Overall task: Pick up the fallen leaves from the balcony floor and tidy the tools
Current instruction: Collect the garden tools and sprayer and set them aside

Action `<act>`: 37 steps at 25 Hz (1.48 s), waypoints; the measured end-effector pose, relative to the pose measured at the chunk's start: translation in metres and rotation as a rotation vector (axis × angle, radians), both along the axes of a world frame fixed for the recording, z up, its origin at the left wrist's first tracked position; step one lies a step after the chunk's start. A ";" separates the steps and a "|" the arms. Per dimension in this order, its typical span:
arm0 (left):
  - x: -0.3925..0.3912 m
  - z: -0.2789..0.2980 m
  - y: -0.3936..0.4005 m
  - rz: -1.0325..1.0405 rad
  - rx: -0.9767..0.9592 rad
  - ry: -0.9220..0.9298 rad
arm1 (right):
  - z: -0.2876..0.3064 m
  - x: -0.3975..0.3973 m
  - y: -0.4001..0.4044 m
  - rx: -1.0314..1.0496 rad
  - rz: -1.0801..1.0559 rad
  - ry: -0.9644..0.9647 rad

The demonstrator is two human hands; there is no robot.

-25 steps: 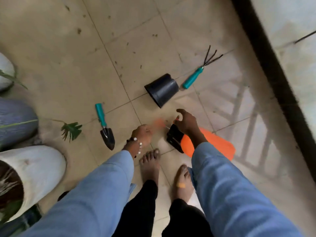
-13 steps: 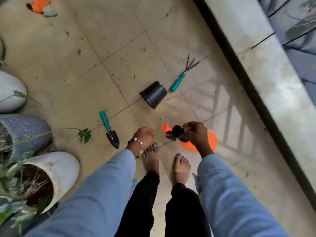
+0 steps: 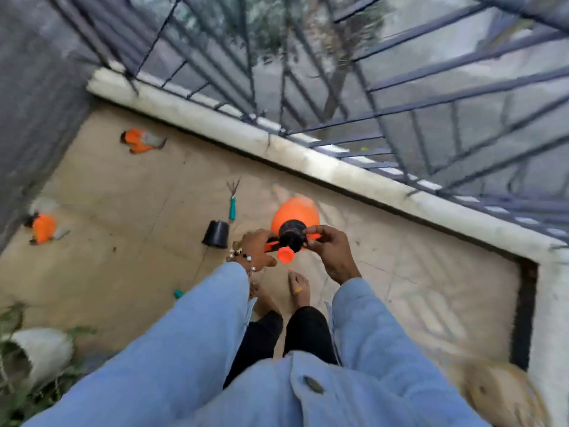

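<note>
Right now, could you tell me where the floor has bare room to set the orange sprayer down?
The sprayer is held in both hands. Bare tiles run right of the feet toward the parapet wall, and between the black pot and the orange objects at left. It is crowded around the pot and hand rake.

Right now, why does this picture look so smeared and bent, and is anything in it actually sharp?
Head view: motion blur smears the railing, the floor and the white planter; the wide-angle lens bows the ledge and railing bars. Sharpest is the centre, where the left hand and right hand hold the orange sprayer bottle. Light is soft and flat, with no glare and only faint shadows.
</note>
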State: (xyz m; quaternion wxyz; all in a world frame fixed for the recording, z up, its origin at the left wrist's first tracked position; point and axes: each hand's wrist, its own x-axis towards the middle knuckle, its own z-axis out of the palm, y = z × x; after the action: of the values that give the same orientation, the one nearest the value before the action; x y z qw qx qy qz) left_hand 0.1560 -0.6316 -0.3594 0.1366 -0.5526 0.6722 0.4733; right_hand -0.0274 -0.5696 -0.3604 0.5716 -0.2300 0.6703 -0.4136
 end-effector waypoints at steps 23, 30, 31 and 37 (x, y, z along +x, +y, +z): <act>-0.398 0.079 0.302 -1.311 -0.509 0.153 | 0.087 -0.217 0.419 -0.259 -1.570 -0.388; -0.550 0.062 0.271 -1.481 -0.427 0.301 | 0.063 -0.337 0.383 -0.338 -1.920 -0.387; -0.573 0.066 0.263 -1.519 -0.405 0.321 | 0.063 -0.354 0.374 -0.357 -1.963 -0.381; -0.690 0.092 0.240 -1.638 -0.272 0.445 | 0.071 -0.432 0.336 -0.456 -2.277 -0.340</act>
State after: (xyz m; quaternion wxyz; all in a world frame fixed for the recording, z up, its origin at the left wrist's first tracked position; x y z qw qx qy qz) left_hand -0.5339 -0.3916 -0.2674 0.2328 0.2010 0.9212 0.2384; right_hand -0.4596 -0.2338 -0.2889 -0.1003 0.4634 0.3146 -0.8223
